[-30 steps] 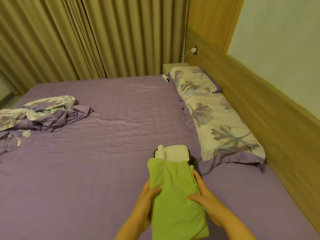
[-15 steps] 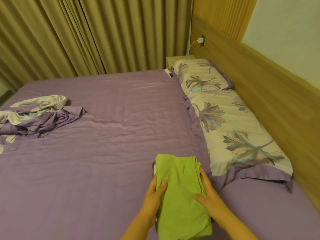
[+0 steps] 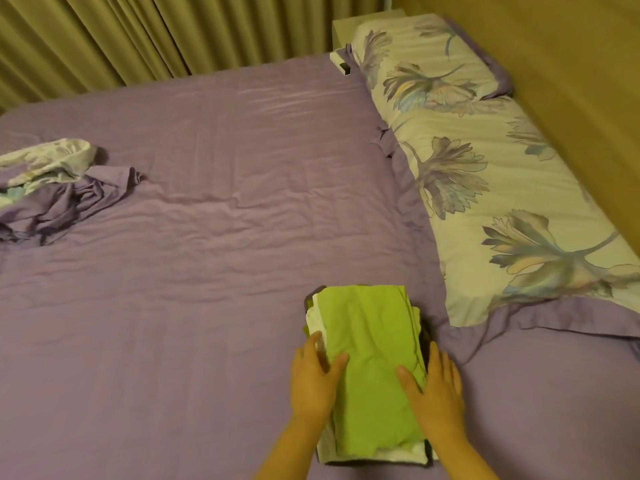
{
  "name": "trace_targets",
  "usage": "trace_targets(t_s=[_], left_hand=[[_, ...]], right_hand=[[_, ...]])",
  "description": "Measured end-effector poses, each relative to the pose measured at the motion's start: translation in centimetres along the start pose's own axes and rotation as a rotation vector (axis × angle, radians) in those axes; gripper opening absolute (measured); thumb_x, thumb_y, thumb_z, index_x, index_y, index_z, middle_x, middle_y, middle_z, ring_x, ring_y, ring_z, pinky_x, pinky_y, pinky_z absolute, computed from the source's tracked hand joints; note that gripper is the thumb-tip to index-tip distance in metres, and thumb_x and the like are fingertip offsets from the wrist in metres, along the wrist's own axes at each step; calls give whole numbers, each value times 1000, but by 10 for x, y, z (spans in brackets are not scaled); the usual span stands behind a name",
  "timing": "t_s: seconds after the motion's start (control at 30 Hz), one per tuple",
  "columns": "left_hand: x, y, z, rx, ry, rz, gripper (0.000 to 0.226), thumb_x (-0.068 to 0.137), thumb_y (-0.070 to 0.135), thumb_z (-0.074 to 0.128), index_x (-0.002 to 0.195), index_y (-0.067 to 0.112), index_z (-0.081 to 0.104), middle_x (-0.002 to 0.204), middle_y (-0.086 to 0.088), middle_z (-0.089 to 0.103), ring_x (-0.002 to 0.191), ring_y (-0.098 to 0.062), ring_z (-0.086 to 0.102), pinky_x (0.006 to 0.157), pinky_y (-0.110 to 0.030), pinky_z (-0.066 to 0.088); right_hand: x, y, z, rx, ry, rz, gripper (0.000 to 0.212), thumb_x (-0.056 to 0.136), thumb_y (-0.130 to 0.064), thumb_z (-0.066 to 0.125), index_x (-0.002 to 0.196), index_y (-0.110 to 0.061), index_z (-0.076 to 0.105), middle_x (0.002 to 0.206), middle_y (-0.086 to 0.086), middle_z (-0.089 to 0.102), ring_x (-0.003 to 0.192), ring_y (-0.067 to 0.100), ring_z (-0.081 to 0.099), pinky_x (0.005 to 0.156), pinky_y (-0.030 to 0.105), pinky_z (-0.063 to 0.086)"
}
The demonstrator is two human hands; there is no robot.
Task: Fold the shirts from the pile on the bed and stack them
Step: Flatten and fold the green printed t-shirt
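A folded green shirt lies on top of a small stack of folded clothes near the front edge of a bed spread with a purple sheet, with a white garment showing beneath it along the left and front edges and a dark layer at the very bottom. The person's left hand rests flat against the stack's left side, fingers straight and the thumb lying on the green cloth; the right hand mirrors it on the right side, fingers extended along the edge and thumb on top. Neither grip closes around anything: both are open palms pressed to the stack. Just beside the stack to the right lies a long flowered pillow along a wooden headboard. A crumpled heap of purple and flowered bedding sits well apart at the bed's left. Pleated curtains hang behind the bed.
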State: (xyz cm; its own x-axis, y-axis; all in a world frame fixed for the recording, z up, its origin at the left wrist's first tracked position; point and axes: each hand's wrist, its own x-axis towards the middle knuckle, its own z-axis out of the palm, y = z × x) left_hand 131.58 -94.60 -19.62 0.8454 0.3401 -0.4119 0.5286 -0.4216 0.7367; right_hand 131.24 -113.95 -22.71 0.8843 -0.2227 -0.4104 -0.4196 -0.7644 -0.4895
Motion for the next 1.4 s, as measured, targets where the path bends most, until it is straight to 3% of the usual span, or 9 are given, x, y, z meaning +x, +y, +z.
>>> trace_targets(t_s=[0.07,0.17,0.33,0.57,0.73,0.93,1.07,1.2,1.4], left_hand=[[11,-5,3,47,92,-78,89,71,44,78,142,15,34,122,-12,52,116,-27,47,93,-36,42],[31,-12,8,-117,-16,-320,117,65,43,83,150,11,10,151,-16,27,138,-32,30,110,-47,32],[39,-25,16,-459,-140,-452,131,51,51,86,151,15,9,155,-7,26,135,-31,37,108,-52,37],[29,-27,15,-498,-168,-473,96,56,56,72,135,12,40,135,-10,53,113,-27,56,91,-39,48],[10,-23,14,-544,-210,-525,100,54,63,70,134,8,45,127,-13,60,110,-31,60,98,-47,48],[-41,-17,10,-570,-262,-486,82,63,61,67,129,15,52,119,-10,65,105,-28,64,97,-48,49],[-82,-12,15,-545,-326,-446,75,62,62,66,122,20,54,114,-6,67,103,-26,65,96,-48,50],[-118,-4,34,-532,-393,-411,65,63,61,67,116,24,56,109,-3,69,99,-23,67,91,-44,53],[-165,19,86,-536,-515,-366,60,67,58,63,117,28,53,111,0,67,100,-22,66,88,-41,53]], right_hand=[[10,9,3,96,-66,177,106,76,-63,61,150,-11,7,158,10,11,145,26,11,117,40,15],[26,23,7,307,-150,359,125,62,-63,73,150,-7,4,158,12,10,145,26,13,117,40,17],[38,31,13,527,-248,318,141,33,-74,75,148,-12,19,150,10,33,136,28,36,110,46,33],[42,29,4,732,-326,275,109,43,-52,83,139,-22,40,128,1,56,114,22,55,99,40,46],[23,26,-6,822,-384,291,78,55,-42,82,124,-19,56,105,-2,68,92,14,65,72,27,51],[-32,40,-16,818,-263,290,64,58,-49,80,115,-28,58,107,-5,67,92,11,63,79,31,50],[-70,62,-34,813,-177,278,53,64,-44,80,111,-33,56,97,-17,65,87,1,60,71,24,47],[-104,93,-61,807,-115,276,47,70,-37,79,112,-30,59,101,-12,68,91,6,63,79,28,50],[-134,149,-111,794,-7,283,41,69,-41,78,104,-44,56,94,-30,62,79,-15,56,57,5,44]])
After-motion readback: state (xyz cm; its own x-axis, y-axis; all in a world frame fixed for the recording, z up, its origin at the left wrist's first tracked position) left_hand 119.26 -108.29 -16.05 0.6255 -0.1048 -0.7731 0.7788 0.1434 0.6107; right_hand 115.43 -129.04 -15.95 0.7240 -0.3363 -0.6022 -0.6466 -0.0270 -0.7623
